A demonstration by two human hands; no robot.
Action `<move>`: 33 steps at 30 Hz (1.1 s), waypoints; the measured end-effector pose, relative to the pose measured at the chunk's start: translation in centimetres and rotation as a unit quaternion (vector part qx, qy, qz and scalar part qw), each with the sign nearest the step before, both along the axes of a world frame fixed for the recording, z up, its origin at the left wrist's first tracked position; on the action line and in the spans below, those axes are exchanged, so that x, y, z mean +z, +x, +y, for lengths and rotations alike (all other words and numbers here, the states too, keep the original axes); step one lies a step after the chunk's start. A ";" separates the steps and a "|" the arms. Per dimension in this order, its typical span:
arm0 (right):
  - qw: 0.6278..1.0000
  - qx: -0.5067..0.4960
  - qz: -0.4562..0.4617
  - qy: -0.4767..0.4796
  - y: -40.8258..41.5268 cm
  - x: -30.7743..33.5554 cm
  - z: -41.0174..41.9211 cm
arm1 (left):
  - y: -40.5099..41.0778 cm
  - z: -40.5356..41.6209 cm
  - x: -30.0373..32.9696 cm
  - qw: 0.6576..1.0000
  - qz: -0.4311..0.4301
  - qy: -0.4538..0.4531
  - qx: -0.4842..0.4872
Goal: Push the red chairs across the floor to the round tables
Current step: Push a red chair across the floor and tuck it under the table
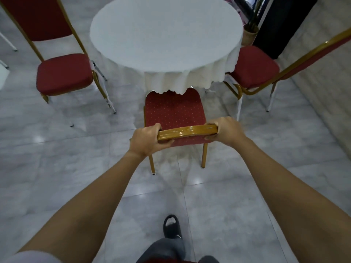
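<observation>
Head view: both hands grip the gold top rail (187,131) of a red chair (174,112). Left hand (147,140) wraps the rail's left end, fingers curled over the top, thumb underneath. Right hand (226,130) wraps the right end the same way. The chair stands on the grey tiled floor (66,168), the front of its seat tucked under the hanging white cloth at the near edge of the round table (165,35). Its two rear legs show, feet on the tiles. A second chair (62,73) stands at the table's left edge, seat facing in. A third chair (254,67) stands at the right edge, seat partly under the cloth. A black slipper (171,226) rests on the tiles below.
</observation>
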State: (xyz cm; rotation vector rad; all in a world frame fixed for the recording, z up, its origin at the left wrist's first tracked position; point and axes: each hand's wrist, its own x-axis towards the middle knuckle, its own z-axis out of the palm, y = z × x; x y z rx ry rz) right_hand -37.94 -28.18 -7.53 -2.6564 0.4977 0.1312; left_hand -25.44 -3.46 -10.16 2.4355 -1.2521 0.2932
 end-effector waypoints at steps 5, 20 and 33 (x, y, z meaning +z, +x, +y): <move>1.000 0.011 -0.002 -0.012 3.7 0.2 -1.9 | 3.6 -1.9 0.0 1.000 -0.002 -0.005 0.004; 1.000 0.008 0.012 -0.018 10.6 0.8 -5.4 | 10.5 -5.8 0.0 1.000 -0.007 0.003 0.009; 1.000 0.008 0.001 -0.029 11.8 0.5 -5.7 | 12.4 -6.6 -0.1 0.999 0.009 0.032 0.013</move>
